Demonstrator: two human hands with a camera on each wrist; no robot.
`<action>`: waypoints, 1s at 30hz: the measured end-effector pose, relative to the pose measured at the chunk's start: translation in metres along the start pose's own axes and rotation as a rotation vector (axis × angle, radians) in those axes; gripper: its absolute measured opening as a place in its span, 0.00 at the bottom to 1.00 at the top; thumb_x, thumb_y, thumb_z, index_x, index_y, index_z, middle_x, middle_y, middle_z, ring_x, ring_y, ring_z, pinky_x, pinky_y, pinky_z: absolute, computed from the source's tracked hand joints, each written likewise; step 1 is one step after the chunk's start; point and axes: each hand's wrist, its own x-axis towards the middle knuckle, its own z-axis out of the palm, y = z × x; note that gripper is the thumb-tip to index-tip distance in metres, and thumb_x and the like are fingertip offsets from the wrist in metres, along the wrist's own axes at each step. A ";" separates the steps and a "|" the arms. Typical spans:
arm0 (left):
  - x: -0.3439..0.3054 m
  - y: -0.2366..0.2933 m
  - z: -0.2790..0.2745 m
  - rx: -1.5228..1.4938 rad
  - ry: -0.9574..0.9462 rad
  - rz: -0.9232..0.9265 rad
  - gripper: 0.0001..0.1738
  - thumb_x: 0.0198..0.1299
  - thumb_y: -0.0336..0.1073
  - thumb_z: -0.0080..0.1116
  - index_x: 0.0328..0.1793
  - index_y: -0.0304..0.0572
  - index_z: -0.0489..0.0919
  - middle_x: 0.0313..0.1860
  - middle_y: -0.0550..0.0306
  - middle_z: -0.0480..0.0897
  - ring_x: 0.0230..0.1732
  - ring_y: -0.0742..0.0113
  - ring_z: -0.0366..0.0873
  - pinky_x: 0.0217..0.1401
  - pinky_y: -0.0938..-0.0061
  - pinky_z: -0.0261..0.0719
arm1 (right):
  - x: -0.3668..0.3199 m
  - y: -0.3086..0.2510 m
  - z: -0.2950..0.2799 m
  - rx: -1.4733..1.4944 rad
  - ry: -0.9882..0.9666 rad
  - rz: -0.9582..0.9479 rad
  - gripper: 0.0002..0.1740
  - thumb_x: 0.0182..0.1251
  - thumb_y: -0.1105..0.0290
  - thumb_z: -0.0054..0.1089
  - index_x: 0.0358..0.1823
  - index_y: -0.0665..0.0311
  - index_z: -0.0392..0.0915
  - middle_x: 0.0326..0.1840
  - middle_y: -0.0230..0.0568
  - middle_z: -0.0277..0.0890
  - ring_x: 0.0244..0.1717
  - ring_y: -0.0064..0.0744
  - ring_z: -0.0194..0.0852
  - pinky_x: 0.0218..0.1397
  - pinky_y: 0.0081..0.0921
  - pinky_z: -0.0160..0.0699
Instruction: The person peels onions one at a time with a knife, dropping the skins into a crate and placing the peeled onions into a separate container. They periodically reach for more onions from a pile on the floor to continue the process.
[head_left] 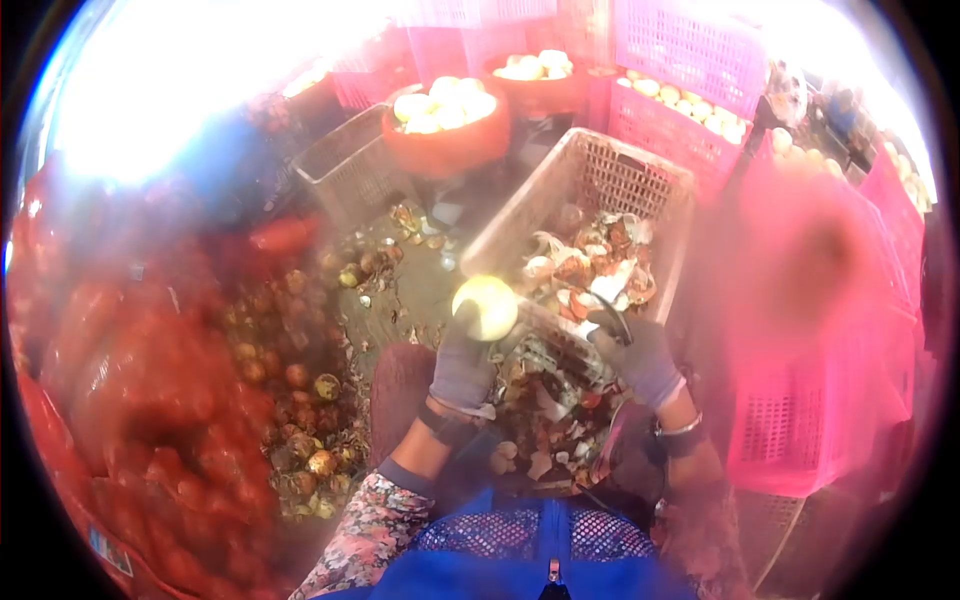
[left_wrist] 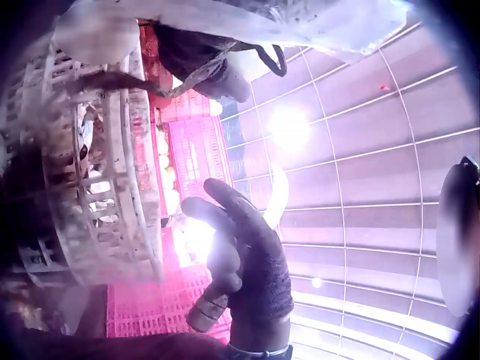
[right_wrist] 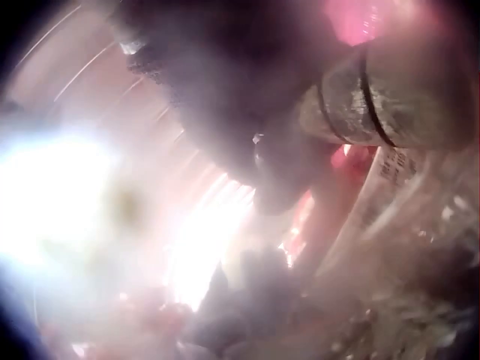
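Observation:
In the head view my gloved left hand point(head_left: 464, 365) holds a pale peeled onion point(head_left: 485, 308), its fingers around the underside. To the right, over the near end of a pale plastic crate point(head_left: 480, 255), my gloved right hand point(head_left: 637, 358) grips a small curved knife point(head_left: 618, 318). The right wrist view shows the knife's brown handle point(right_wrist: 390, 105) with dark bands, beside the blurred dark glove. Onion skins and scraps point(head_left: 600, 265) lie inside the crate, with more scraps point(head_left: 560, 430) below the hands. Glare and blur hide much of the wrist views.
Unpeeled onions point(head_left: 300, 450) lie in a heap at left beside red mesh sacks point(head_left: 150, 400). Behind stand red tubs point(head_left: 445, 150) of peeled onions and a grey crate point(head_left: 345, 165). Pink crates point(head_left: 690, 50) are stacked at the back, with another pink crate point(head_left: 790, 420) at right.

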 end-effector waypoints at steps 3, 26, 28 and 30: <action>0.013 0.013 -0.001 0.045 0.057 -0.031 0.31 0.63 0.52 0.60 0.65 0.41 0.69 0.55 0.52 0.78 0.55 0.59 0.79 0.58 0.64 0.83 | 0.000 0.020 0.002 -0.068 0.060 -0.129 0.18 0.66 0.64 0.60 0.54 0.64 0.82 0.23 0.34 0.79 0.19 0.14 0.73 0.24 0.15 0.72; 0.347 -0.004 0.058 -0.212 -0.029 -0.107 0.25 0.59 0.43 0.65 0.59 0.40 0.75 0.53 0.49 0.82 0.54 0.53 0.81 0.59 0.61 0.83 | 0.026 0.020 -0.063 0.554 0.339 -0.059 0.25 0.70 0.70 0.47 0.66 0.73 0.60 0.50 0.59 0.76 0.28 0.31 0.80 0.14 0.13 0.69; 0.413 0.007 0.075 -0.185 -0.197 -0.100 0.24 0.61 0.42 0.62 0.60 0.40 0.74 0.54 0.49 0.82 0.55 0.56 0.81 0.59 0.62 0.83 | 0.030 0.023 -0.069 0.589 0.306 -0.001 0.29 0.69 0.67 0.50 0.69 0.71 0.57 0.50 0.57 0.77 0.33 0.32 0.79 0.26 0.19 0.70; 0.439 0.018 0.105 -0.100 -0.201 -0.042 0.23 0.62 0.43 0.61 0.60 0.41 0.75 0.54 0.50 0.82 0.54 0.56 0.81 0.59 0.61 0.82 | 0.027 0.006 -0.083 0.732 0.222 0.302 0.39 0.68 0.61 0.55 0.75 0.65 0.49 0.54 0.54 0.77 0.47 0.36 0.79 0.49 0.30 0.73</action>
